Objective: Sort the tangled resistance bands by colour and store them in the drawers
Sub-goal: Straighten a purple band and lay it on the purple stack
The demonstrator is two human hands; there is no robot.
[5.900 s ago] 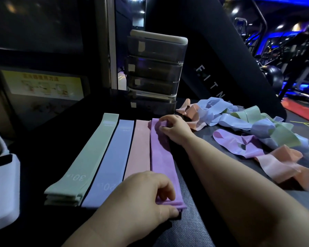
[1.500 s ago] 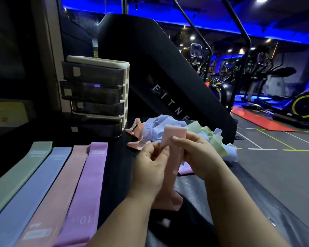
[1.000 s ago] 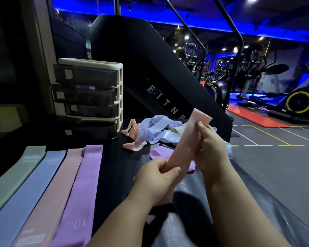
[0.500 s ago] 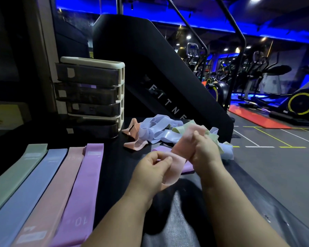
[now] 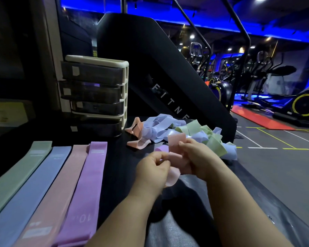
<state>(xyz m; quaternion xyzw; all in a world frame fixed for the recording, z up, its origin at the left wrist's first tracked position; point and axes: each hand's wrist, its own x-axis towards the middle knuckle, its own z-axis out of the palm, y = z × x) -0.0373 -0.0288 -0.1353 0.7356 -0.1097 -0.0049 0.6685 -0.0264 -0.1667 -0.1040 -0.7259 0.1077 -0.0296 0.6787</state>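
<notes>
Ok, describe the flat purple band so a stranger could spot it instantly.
Start at the cream drawer unit on the black table. Before it lie four flat bands side by side. The purple band is rightmost, beside the flat pink band, and marked 10.

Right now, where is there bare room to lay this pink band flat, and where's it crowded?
Free: the strip between the purple stack and the left hand, back to the drawer unit; also the textured mat nearer than both hands. Crowded: the tangled pile behind the right hand, and the left, under the green stack, blue stack and pink stack.
</notes>
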